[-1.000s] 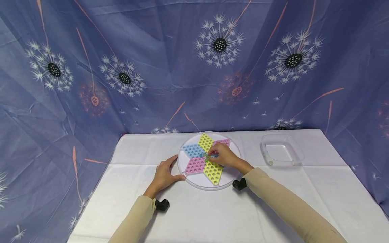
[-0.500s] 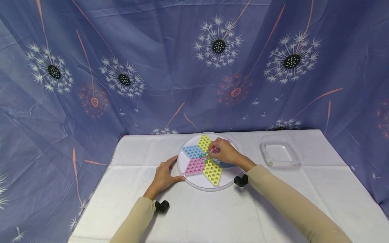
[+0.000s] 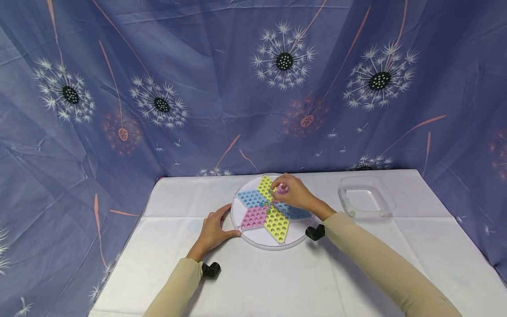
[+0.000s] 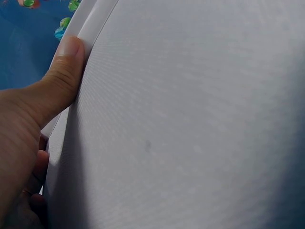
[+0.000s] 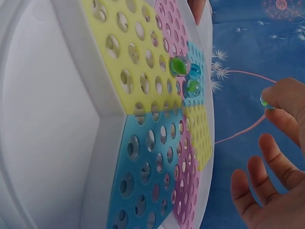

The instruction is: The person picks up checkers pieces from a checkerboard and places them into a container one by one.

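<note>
My right hand [image 3: 294,193] pinches a clear marble with a green swirl [image 5: 264,101] between thumb and forefinger, its other fingers loosely bent. It is raised above the far right part of a round white Chinese checkers board [image 3: 247,235]. The board's star has yellow, pink and blue points full of holes. Near its centre sit a blue marble [image 5: 195,71] and two green-swirled marbles, one of them beside the yellow point [image 5: 180,66]. At the board's left edge, my left hand [image 3: 214,229] holds the rim with thumb and fingers spread along it.
A clear plastic container [image 3: 390,200] stands right of the board, with a few marbles in its near corners. White cloth [image 3: 253,281] covers the table. A blue dandelion-print curtain [image 3: 222,88] hangs behind and at both sides.
My right hand has lifted from the board's centre and moved away toward the far side, carrying the green marble. The left hand keeps its place on the rim.
</note>
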### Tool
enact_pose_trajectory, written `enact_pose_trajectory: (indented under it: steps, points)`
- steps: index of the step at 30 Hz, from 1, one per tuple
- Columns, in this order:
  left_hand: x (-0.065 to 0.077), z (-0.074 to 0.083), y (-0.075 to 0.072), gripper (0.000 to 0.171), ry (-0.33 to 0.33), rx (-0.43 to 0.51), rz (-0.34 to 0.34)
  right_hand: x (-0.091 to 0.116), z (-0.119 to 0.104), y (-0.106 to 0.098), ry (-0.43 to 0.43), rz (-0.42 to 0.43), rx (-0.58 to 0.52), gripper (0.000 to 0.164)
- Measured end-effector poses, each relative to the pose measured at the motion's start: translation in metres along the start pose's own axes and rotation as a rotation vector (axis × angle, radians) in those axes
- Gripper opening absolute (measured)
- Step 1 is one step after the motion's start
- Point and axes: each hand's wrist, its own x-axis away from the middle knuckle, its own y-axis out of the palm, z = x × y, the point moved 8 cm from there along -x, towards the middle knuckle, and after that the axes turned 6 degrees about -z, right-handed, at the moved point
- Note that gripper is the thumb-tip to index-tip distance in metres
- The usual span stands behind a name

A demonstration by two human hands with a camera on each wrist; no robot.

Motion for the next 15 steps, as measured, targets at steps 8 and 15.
enact_pose_trajectory:
  steps: [8,15]
  points:
    - [0.0002,0.0000,0.0002,0.104,0.004,0.000,-0.001,0.0010,-0.0015,-0.0012,0.005,0.007,-0.007,0.017]
    - [-0.0002,-0.0001,0.0006,0.104,-0.002,-0.004,-0.001,0.0016,-0.0012,-0.0010,0.003,0.003,-0.015,0.018]
